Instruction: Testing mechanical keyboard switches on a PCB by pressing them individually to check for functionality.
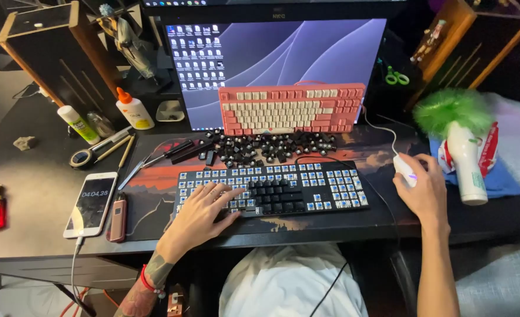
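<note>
A: Head view: where are your hands?
B: My left hand [204, 208], fingers spread loose, rests on the black keyboard [272, 186], hiding its corner. My right hand [424, 191] cups the white mouse [403, 168], mostly covered.

Desk: I see a dark desk [31, 194] spanning the view, dimly lit.
Screen: a monitor [307, 53] glows blue-purple at the back, the brightest light here.
Shelving: wooden-edged cabinets stand in the left [48, 53] and right [477, 41] corners.
Floor: pale floor [13, 296] shows beneath the desk's left end.
</note>
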